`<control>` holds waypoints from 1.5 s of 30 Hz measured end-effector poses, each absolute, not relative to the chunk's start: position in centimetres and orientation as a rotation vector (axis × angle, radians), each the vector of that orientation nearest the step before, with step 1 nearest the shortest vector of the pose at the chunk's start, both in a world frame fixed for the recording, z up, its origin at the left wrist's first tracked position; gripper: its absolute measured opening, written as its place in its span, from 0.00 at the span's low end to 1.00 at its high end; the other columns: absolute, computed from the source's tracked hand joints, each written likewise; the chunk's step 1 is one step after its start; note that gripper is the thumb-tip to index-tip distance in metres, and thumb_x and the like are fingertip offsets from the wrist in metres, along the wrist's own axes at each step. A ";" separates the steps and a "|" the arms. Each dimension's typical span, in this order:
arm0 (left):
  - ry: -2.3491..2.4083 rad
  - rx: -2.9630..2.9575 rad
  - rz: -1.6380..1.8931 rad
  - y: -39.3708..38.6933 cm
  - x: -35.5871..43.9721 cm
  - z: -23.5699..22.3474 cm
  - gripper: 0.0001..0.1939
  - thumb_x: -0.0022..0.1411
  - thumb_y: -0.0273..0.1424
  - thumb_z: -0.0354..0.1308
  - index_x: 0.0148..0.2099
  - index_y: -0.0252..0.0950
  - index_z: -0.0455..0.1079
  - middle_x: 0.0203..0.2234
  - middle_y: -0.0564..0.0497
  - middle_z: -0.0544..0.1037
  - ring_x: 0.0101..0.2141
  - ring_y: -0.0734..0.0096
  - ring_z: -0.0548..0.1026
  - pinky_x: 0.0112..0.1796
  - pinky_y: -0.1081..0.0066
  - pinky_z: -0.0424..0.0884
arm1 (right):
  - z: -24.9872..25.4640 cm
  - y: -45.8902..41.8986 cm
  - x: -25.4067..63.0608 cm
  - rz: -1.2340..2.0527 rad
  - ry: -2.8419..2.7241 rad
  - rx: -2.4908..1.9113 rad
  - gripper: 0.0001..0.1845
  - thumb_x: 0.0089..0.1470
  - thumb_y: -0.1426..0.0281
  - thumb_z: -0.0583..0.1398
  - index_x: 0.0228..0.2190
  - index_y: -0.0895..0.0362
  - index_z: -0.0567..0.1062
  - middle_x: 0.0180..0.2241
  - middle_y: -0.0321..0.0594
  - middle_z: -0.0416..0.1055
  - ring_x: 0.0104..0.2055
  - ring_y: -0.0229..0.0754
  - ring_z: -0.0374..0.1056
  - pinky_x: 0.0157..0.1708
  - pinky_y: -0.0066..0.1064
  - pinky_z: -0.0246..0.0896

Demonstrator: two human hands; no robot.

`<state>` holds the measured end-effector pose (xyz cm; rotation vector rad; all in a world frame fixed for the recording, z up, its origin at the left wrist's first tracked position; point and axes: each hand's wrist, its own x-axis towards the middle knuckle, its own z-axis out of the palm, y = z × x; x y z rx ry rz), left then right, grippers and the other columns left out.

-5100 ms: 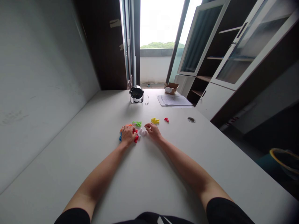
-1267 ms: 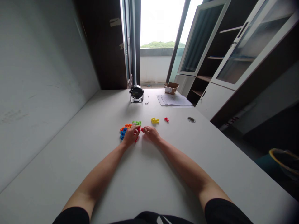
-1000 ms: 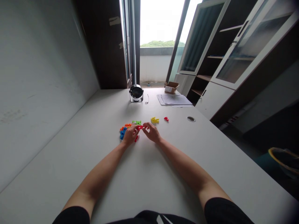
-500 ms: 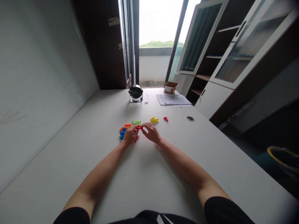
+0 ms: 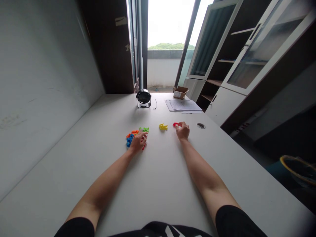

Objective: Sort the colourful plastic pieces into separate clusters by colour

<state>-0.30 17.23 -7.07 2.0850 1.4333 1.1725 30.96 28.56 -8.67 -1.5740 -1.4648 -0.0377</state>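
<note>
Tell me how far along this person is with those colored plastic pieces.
Done so far: a yellow piece lies apart from the cluster. In hand: the right hand touches a red piece. Left: a green piece, orange pieces and blue pieces sit clustered by the left hand.

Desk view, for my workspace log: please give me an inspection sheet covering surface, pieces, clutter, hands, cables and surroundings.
Surface: white desk with a cable grommet.
Job's things: red plastic piece, yellow plastic piece, heap of green, orange and blue plastic pieces.
Clutter: papers, cardboard box, round desk fan.
Hands: left hand on the heap; right hand at the red piece.
Cables: thin dark wire beside the fan.
Surroundings: glass-door cabinet, balcony doorway.
</note>
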 end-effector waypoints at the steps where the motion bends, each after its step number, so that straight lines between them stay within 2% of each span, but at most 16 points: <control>1: 1.438 2.095 1.170 17.2 -0.3 -7.1 0.18 0.63 0.23 0.54 0.53 0.39 0.73 0.43 0.47 0.78 0.36 0.67 0.76 0.44 0.65 0.74 | -9.1 28.8 31.2 -0.025 -1.483 -1.637 0.07 0.55 0.65 0.59 0.35 0.56 0.72 0.36 0.45 0.75 0.40 0.50 0.64 0.44 0.40 0.57; 11: 1.449 2.131 1.143 17.1 -0.3 -7.0 0.13 0.64 0.25 0.54 0.49 0.39 0.74 0.42 0.49 0.78 0.35 0.68 0.76 0.43 0.67 0.73 | -10.2 29.3 30.7 -0.046 -1.613 -1.914 0.11 0.56 0.62 0.60 0.36 0.56 0.75 0.39 0.47 0.73 0.45 0.51 0.62 0.45 0.38 0.54; 23: 1.446 2.145 1.149 17.4 -0.3 -7.3 0.13 0.64 0.25 0.54 0.48 0.39 0.75 0.42 0.49 0.78 0.34 0.70 0.76 0.43 0.67 0.73 | -10.7 29.4 31.0 0.012 -1.556 -1.882 0.12 0.55 0.61 0.60 0.36 0.54 0.78 0.43 0.48 0.68 0.48 0.52 0.60 0.48 0.41 0.56; 32: 1.447 2.135 1.125 17.3 -0.4 -7.4 0.13 0.64 0.25 0.54 0.48 0.40 0.74 0.42 0.49 0.78 0.34 0.69 0.76 0.42 0.68 0.73 | -11.1 29.8 30.8 0.043 -1.674 -1.785 0.13 0.58 0.62 0.59 0.42 0.51 0.80 0.50 0.47 0.68 0.48 0.50 0.62 0.50 0.40 0.57; 40: 1.450 2.143 1.114 17.3 -0.4 -7.3 0.13 0.64 0.26 0.54 0.48 0.40 0.74 0.42 0.49 0.78 0.35 0.68 0.76 0.44 0.66 0.73 | -11.1 29.7 30.7 0.031 -1.678 -1.792 0.16 0.58 0.63 0.58 0.46 0.54 0.76 0.46 0.48 0.70 0.47 0.51 0.63 0.50 0.39 0.56; 45: 1.455 2.140 1.106 17.3 -0.3 -7.3 0.12 0.64 0.26 0.54 0.47 0.40 0.75 0.42 0.49 0.78 0.35 0.68 0.76 0.44 0.66 0.73 | -11.2 29.7 30.6 0.043 -1.714 -1.753 0.12 0.58 0.65 0.58 0.40 0.52 0.79 0.49 0.46 0.69 0.48 0.50 0.63 0.51 0.40 0.57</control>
